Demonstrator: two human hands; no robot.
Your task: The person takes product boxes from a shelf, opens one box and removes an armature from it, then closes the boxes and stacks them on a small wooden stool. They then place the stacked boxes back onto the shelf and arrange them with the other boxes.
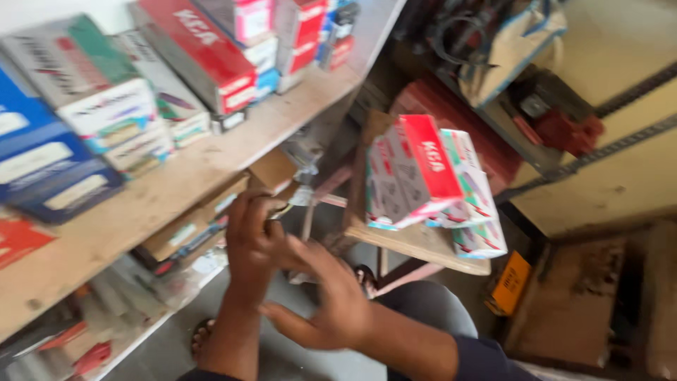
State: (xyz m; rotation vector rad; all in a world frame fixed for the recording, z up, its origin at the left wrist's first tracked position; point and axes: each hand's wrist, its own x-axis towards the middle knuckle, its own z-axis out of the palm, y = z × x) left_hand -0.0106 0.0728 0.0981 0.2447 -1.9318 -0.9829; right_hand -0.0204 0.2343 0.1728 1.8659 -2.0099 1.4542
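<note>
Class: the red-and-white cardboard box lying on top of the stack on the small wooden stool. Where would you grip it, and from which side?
Probably grip the red-and-white cardboard box across its long side faces, from above. It lies tilted atop other boxes on the small wooden stool, top exposed, underside resting on them.

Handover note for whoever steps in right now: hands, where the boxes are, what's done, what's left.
Left hand: raised to the edge of the wooden shelf, fingers curled around a small pale item; too blurred to identify it or judge the grip.
Right hand: open, palm out, holding nothing, just below the left.
Stack of red-and-white cardboard boxes: on a small wooden stool to the right, untouched.
More boxes lie on the shelf top.
Done: nothing clearly shown.
Left: whatever the left hand is handling at the shelf.
</note>
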